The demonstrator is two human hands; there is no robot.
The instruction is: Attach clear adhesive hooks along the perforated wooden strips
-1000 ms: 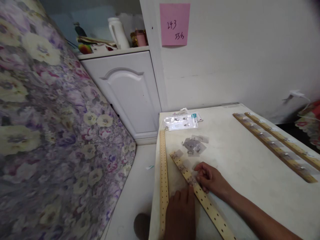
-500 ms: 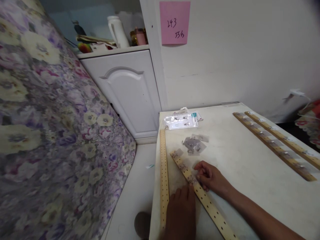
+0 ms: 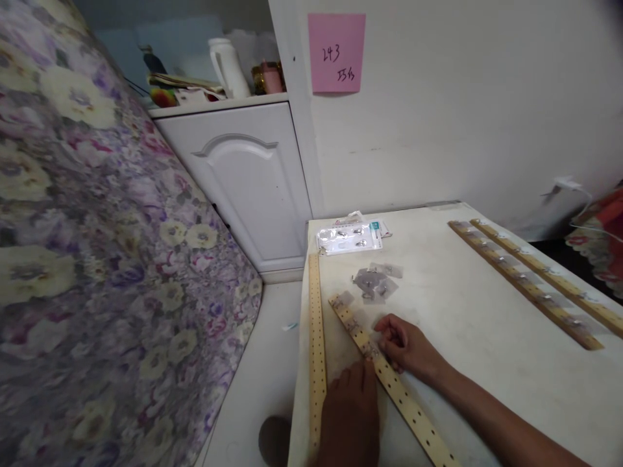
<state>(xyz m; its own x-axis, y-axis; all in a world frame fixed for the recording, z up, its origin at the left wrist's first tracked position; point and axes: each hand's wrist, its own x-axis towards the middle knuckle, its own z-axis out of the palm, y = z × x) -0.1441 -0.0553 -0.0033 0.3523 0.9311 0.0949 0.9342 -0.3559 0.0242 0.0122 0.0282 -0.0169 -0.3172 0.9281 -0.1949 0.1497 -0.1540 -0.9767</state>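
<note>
A long wooden strip with rows of holes [image 3: 411,412] lies slantwise on the white table. Several clear square adhesive hooks [image 3: 349,319] sit along its far half. My left hand [image 3: 351,405] is closed against the strip's left edge, fingertips beside the nearest hook [image 3: 370,350]; its thumb is hidden. On the strip's right side, my right hand [image 3: 402,342] is curled with thumb and fingers together by that same hook. What its fingertips hold, if anything, is too small to make out. Beyond the hands lies a loose pile of clear-backed hooks [image 3: 374,283].
A second perforated strip [image 3: 317,344] runs along the table's left edge. Blister packaging [image 3: 349,239] lies at the back left. Two strips with hooks [image 3: 523,279] [image 3: 545,266] lie at the right. A floral curtain [image 3: 111,259] hangs left, beside a white cabinet [image 3: 243,188].
The view has shifted slightly. Both hands stay at the same place on the strip, with almost no visible movement.
</note>
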